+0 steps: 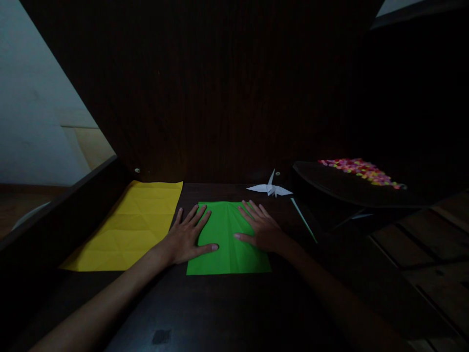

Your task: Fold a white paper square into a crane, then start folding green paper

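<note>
A green sheet of paper [223, 261] with creases down its middle lies on the dark wooden surface in front of me. My left hand [188, 236] rests flat on its left edge, fingers spread and thumb pointing inward. On the right part of the same sheet lies my right hand [262, 228], also flat with its fingers apart. A yellow sheet of paper [135, 220], marked with fold lines, sits left of my left hand. Beyond my right hand stands a white folded paper crane [270, 189] with its wings outstretched.
A thin pale strip [304, 220] lies right of the green sheet. Farther right, a dark curved shelf [330, 188] bears a heap of small pink, red and yellow pieces [361, 171]. A tall dark wooden panel [220, 98] rises behind, and a raised ledge [73, 200] borders the left.
</note>
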A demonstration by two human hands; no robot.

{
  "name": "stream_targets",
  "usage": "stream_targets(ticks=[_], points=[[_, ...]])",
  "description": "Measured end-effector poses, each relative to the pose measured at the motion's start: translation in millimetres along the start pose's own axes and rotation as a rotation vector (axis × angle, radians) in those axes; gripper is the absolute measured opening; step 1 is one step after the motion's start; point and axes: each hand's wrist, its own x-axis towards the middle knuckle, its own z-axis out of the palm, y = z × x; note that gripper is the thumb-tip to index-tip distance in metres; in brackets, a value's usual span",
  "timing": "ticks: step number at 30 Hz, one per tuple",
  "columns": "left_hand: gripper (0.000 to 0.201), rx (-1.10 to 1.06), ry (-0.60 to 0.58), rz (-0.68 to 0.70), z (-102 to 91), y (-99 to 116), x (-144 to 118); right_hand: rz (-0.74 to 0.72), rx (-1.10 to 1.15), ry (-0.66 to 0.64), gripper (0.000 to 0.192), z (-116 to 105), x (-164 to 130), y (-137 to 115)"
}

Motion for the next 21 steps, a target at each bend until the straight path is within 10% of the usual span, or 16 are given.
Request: stream_targets(ticks=[15, 21], points=[[0.084, -0.015, 0.129, -0.248, 1.8, -4, 3, 0.009, -0.121, 0.263, 0.064, -14, -8, -29], [0.065, -0.223, 0.148, -0.25, -7.3, -3, 4, -0.212, 0.08, 0.094, 0.062, -12, -7, -36]])
